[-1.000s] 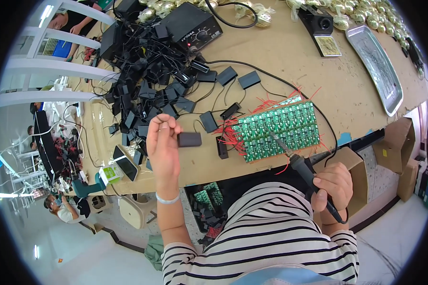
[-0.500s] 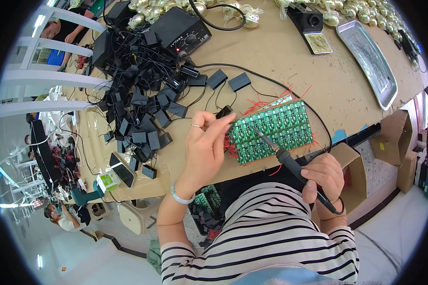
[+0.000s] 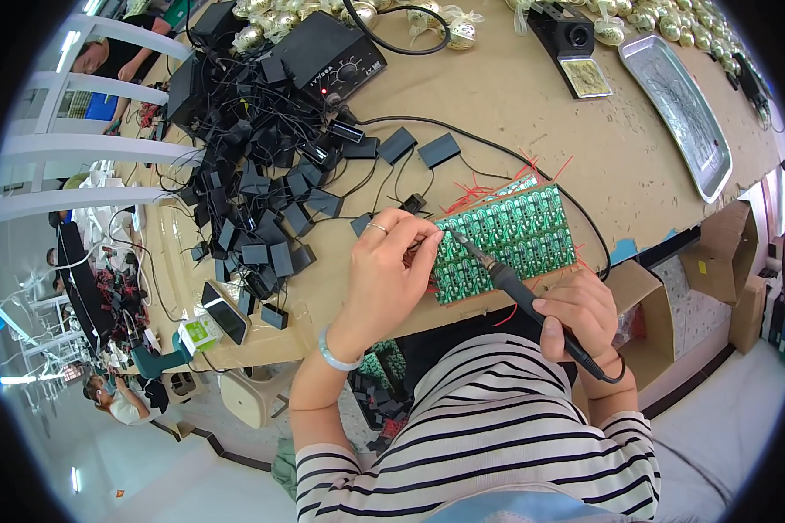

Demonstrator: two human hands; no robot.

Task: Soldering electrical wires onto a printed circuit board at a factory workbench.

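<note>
A green circuit board panel (image 3: pixel 508 241), divided into several rows of small units, lies on the table in front of me with red wires sticking out around its edges. My right hand (image 3: pixel 582 315) is closed around the dark handle of a soldering iron (image 3: pixel 519 286). The iron's metal tip points up and left, at the panel's upper left corner. There my left hand (image 3: pixel 391 266) has thumb and forefinger pinched by the panel's left edge, close to the tip. Whatever it pinches is too small or hidden. A small black box (image 3: pixel 412 204) lies just beyond its fingers.
Black boxes with wires (image 3: pixel 262 187) are heaped at the left. Behind them stands a soldering station (image 3: pixel 336 65) with a lit red lamp. An iron holder with sponge (image 3: pixel 584 77), a metal tray (image 3: pixel 679 113) and gold baubles (image 3: pixel 672 28) are farther back. A phone (image 3: pixel 225 311) lies near the left edge.
The iron's tip has moved up and left along the panel to its corner, with my right hand following. My left hand has shifted slightly right, its fingers now nearer the tip.
</note>
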